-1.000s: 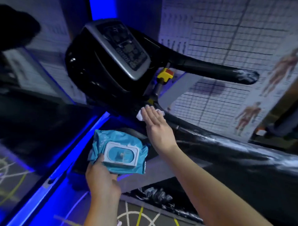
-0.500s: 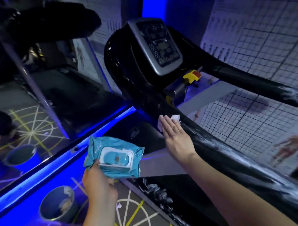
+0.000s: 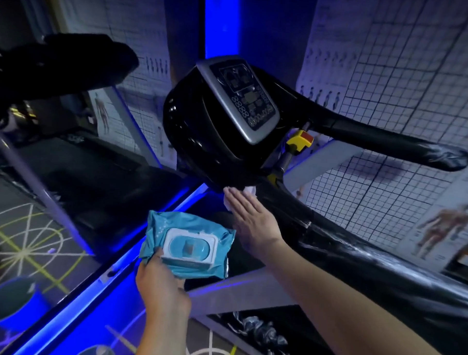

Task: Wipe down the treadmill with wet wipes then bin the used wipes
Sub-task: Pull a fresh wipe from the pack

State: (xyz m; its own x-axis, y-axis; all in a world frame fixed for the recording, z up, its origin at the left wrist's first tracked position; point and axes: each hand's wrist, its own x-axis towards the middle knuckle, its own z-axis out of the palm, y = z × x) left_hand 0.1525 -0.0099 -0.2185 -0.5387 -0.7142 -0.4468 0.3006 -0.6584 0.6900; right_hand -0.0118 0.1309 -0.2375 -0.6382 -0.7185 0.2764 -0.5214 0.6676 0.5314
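The black treadmill console (image 3: 216, 128) with its grey control panel (image 3: 244, 97) fills the middle. My right hand (image 3: 252, 221), fingers straight, presses a white wet wipe (image 3: 249, 191) flat against the near black handrail (image 3: 332, 240) just below the console. Only the wipe's edges show past my fingertips. My left hand (image 3: 161, 289) grips a teal wet wipe pack (image 3: 187, 247) with a white flip lid, held below and left of the right hand.
The far handrail (image 3: 390, 144) juts right, shiny with wet streaks. A yellow safety key (image 3: 298, 141) sits under the panel. A blue bin (image 3: 10, 301) stands on the floor at lower left, another round rim (image 3: 96, 353) at the bottom edge. Chart-covered walls close in behind and right.
My right hand has slid the wipe up the handrail toward the console base. The view has swung right. The pack stays in my left hand.
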